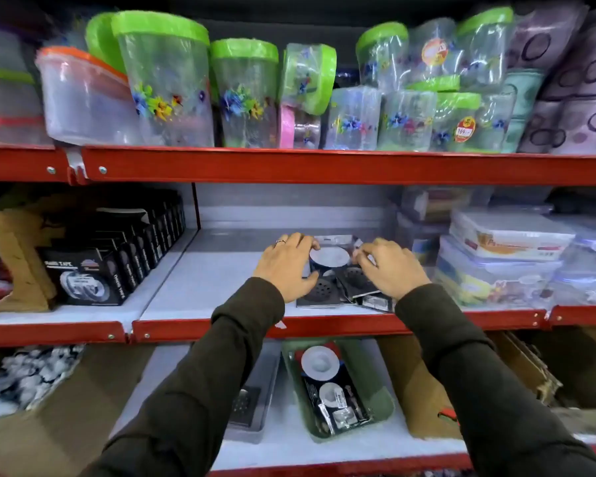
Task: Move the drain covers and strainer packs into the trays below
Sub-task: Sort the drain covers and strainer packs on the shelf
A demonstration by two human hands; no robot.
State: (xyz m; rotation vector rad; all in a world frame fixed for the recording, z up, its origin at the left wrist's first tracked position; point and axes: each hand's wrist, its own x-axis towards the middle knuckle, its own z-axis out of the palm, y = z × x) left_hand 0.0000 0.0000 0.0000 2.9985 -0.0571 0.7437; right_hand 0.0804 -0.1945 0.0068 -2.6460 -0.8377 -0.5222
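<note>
Nearest the camera, on the shelf under both hands, a green tray [382,404] held strainer packs [327,380], and just left of it a clear tray [255,401] held a square drain cover [245,404]. Above, the left hand [286,266] lay spread and curled over the left edge of a small pile on the middle shelf [200,287], thumb beside a dark square drain cover [319,290], not visibly gripping it. The right hand [389,270] pinched the top of a strainer pack [331,258] lying between the two hands, fingertips closed on its packaging.
</note>
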